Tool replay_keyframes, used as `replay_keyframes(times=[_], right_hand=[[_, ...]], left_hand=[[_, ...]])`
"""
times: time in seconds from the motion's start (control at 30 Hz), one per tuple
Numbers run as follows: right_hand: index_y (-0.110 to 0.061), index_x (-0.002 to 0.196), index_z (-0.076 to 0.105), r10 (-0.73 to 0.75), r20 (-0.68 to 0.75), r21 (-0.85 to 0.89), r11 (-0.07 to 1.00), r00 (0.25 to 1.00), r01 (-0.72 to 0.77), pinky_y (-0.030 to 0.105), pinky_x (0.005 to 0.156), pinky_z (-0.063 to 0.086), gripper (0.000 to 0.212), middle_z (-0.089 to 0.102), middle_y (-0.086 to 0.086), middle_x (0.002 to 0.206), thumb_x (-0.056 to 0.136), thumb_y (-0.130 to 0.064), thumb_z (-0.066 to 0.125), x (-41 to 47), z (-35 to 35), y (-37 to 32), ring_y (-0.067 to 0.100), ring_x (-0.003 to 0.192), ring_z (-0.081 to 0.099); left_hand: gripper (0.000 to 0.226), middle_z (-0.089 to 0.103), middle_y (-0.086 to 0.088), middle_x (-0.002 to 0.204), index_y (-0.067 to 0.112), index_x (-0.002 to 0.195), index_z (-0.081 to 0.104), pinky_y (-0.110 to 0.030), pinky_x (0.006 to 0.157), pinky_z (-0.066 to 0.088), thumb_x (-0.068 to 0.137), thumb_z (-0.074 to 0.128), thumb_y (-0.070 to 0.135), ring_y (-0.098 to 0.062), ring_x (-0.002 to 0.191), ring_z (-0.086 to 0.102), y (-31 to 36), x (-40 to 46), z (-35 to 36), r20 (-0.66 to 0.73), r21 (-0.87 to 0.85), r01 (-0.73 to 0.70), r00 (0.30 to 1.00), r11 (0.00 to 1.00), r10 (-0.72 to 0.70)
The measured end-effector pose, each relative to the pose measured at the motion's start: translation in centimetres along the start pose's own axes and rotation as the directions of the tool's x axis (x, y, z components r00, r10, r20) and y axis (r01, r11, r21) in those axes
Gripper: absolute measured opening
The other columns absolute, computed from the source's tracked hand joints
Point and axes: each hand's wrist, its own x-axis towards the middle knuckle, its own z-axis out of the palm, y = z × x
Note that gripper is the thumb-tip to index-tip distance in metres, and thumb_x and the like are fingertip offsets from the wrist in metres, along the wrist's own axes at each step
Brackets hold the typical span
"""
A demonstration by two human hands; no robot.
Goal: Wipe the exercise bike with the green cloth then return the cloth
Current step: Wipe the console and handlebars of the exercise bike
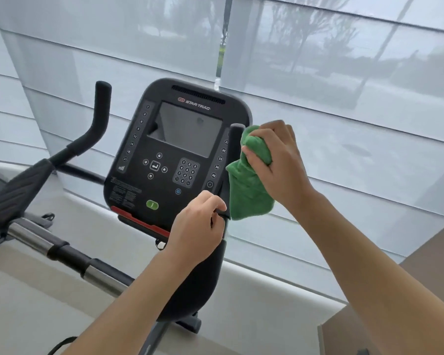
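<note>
Green microfibre, bunched up in the right hand (274,160). That's the green cloth (246,185), fingers curled round the top wad of it, with a loose flap hanging down below the fist. It's pressed against the right handlebar (235,142) of the exercise bike (174,155), just beside the right edge of the console (164,175).

What the next move hangs on: the handlebar post runs pretty much 12 to 6 in the head view, leaning a touch, with its rounded cap poking out at about 11 o'clock from the cloth hand. So the cloth sits at 3 o'clock of the bar, touching its side, and the bar's long axis is up-and-down. My guess is the sensible stroke is a slide along that axis, not across it. Can't tell whether the cloth actually wraps round the back of the post or just lies against it, since the fist hides that.

The left hand (203,224) is lower down at roughly 7 o'clock from the cloth, fingers curled and pinching the lower stretch of the same bar, near the console's bottom right corner. Looks like it's steadying things. Both hands are on this bar, but only the right one has the cloth, so it's the working hand.

The left handlebar (98,119) is well apart at 9 o'clock, past the console, with nothing on it. I'd say the wiping is partway at best; returning the cloth isn't close yet.
</note>
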Motion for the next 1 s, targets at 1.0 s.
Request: replay_keyframes(times=[1.0], right_hand=[[-0.025, 0.136, 0.05, 0.675, 0.233, 0.388, 0.595, 0.7, -0.703, 0.046, 0.099, 0.055, 0.036, 0.067, -0.002, 0.118, 0.104, -0.036, 0.062, -5.3, 10.4, 1.8, 0.019, 0.107, 0.066]], left_hand=[[0.015, 0.059, 0.007, 0.088, 0.014, 0.079, 0.065, -0.034, 0.055, 0.052, 0.087, 0.06, 0.001, -0.013, 0.073, 0.055, 0.5, -2.9, 2.0, -0.027, 0.136, 0.0, 1.0, 0.991, 0.004]])
